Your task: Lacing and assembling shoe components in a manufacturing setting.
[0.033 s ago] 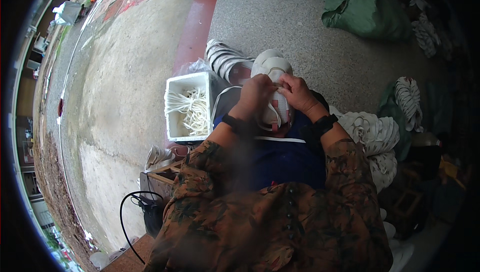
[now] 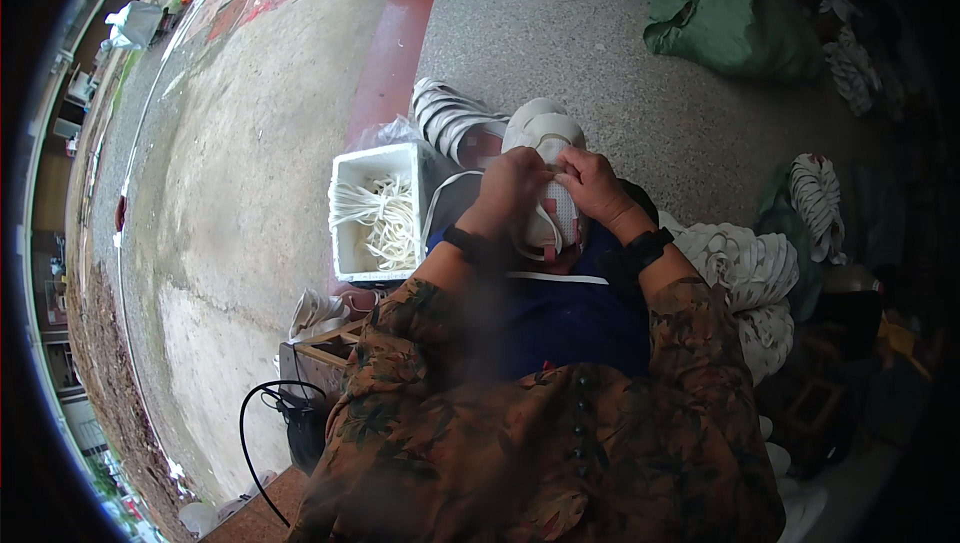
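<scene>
Speckled concrete paving (image 2: 560, 53) is spread with green sacks (image 2: 730, 13) and heaps of white shoes (image 2: 750, 263). On the lap, a white shoe (image 2: 548, 178) is steadied toe-outward so its lacing faces up, pinched by the left hand (image 2: 512, 188) and right hand (image 2: 592, 183), fingers closed at its top. A white box of laces (image 2: 378, 213) is kept just beside the left knee, within reach.

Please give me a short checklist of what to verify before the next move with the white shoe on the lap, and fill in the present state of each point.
1. Both hands on the shoe: ok. The left hand and right hand grip the white shoe at its upper part.
2. Shoe supported: ok, it rests on the lap against the blue apron.
3. Lace threaded through the eyelets: cannot tell, the fingers cover them.
4. Spare laces within reach: ok, probably. The white box with white laces stands by the left knee.
5. More shoes at hand: ok, a pile of white soles lies at the right.
</scene>
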Demonstrator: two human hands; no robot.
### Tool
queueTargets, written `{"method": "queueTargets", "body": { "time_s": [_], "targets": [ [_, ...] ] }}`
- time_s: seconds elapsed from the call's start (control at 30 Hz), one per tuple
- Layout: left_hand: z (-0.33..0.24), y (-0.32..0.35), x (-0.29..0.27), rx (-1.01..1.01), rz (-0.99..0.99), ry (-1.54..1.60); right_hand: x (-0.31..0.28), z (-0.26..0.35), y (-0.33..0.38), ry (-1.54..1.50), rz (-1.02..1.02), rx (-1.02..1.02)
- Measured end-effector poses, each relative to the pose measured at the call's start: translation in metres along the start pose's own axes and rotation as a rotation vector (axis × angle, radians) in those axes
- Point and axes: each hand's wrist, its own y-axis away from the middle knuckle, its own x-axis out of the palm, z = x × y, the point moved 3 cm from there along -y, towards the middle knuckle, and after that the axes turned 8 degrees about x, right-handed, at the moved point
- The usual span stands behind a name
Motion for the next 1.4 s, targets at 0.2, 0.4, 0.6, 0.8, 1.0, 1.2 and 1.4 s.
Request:
{"method": "queueTargets", "body": {
  "time_s": [0.2, 0.4, 0.6, 0.8, 1.0, 1.2, 1.4],
  "targets": [
    [0.002, -0.002, -0.004, -0.039, 0.062, 0.172, 0.005, 0.004, 0.004, 0.187, -0.097, -0.196],
    [-0.013, 0.003, -0.028, -0.114, 0.054, 0.292, -0.008, -0.002, 0.006, 0.210, -0.058, -0.177],
    [-0.014, 0.014, -0.036, -0.171, 0.029, 0.288, -0.019, -0.003, 0.009, -0.092, 0.113, 0.131],
    [-0.012, 0.012, -0.055, -0.018, 0.160, 0.103, -0.008, 0.016, 0.003, 0.440, 0.073, -0.006],
    [0.010, 0.032, -0.099, -0.177, 0.208, 0.174, -0.031, -0.004, 0.015, 0.623, -0.026, -0.065],
    [-0.010, 0.042, -0.091, -0.220, 0.059, 0.221, -0.104, -0.028, 0.040, 0.721, -0.166, 0.014],
    [-0.066, 0.054, -0.040, -0.071, 0.112, -0.108, -0.099, -0.011, 0.049, 0.726, -0.208, 0.056]
  ]
}}
